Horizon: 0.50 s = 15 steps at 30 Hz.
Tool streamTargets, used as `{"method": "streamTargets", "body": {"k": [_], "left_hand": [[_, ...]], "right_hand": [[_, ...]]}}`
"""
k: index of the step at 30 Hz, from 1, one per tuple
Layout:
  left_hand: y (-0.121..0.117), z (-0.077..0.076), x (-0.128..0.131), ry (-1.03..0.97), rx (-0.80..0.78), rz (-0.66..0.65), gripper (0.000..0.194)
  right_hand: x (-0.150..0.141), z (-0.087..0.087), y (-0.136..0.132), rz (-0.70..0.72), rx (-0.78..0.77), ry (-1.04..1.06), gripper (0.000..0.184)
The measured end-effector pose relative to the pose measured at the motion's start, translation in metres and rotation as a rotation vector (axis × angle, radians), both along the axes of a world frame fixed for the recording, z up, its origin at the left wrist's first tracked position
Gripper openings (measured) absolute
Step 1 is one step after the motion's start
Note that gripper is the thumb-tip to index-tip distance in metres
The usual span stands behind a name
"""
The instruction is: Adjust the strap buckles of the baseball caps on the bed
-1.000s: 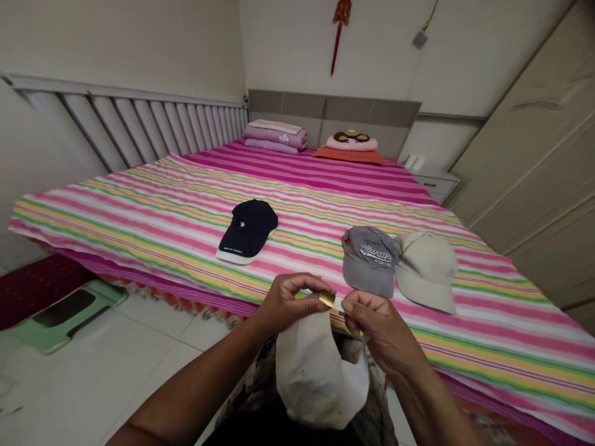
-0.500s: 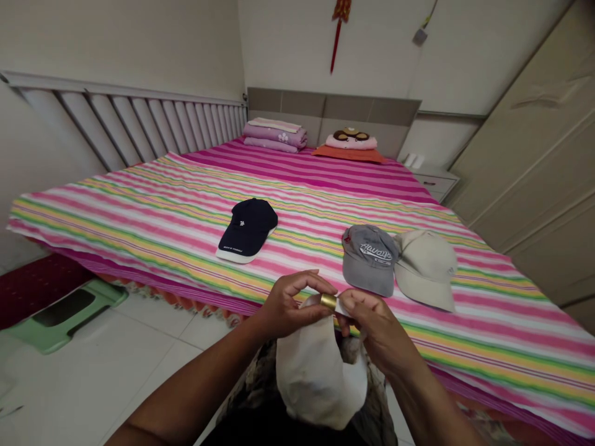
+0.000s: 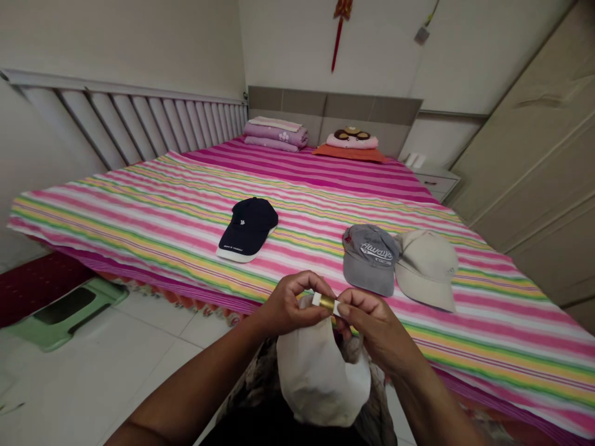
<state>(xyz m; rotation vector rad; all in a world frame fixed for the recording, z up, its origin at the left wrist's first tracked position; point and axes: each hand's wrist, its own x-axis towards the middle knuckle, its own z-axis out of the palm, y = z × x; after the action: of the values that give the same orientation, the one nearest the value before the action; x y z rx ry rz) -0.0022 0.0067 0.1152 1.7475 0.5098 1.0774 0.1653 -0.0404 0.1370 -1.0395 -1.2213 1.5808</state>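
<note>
A white cap hangs over my lap, its rear opening turned up toward me. My left hand pinches the brass-coloured buckle on the cap's strap between thumb and fingers. From the other side, my right hand grips the white strap close to the buckle. A short white strap end shows on the left of the buckle. Just beyond my hands on the bed lie a grey cap with lettering and a beige cap, touching each other. A navy cap with a white-edged brim lies farther left.
The bed has a striped cover. Folded bedding and a pink-and-orange pile sit by the headboard. A green stool stands on the tiled floor at left; a wardrobe rises at right.
The white strap end now sticks out to the left of the buckle, where it was not visible before. Both hands stay in nearly the same place, and the caps on the bed have not moved.
</note>
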Motion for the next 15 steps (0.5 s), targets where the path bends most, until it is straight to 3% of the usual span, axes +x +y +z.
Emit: {"method": "streamTargets", "body": {"k": [4,7,15], "left_hand": [[0.004,-0.003,-0.004,-0.073,-0.046,0.01,0.019],[0.006,-0.003,-0.006,-0.086,-0.078,0.008,0.02],[0.001,0.007,-0.005,0.087,-0.064,0.001,0.024]], "right_hand": [[0.009,-0.002,0.002,0.017,0.023,-0.047,0.029],[0.012,-0.002,0.002,-0.008,-0.045,-0.068,0.028],[0.005,0.004,0.003,0.027,-0.08,-0.028,0.029]]}}
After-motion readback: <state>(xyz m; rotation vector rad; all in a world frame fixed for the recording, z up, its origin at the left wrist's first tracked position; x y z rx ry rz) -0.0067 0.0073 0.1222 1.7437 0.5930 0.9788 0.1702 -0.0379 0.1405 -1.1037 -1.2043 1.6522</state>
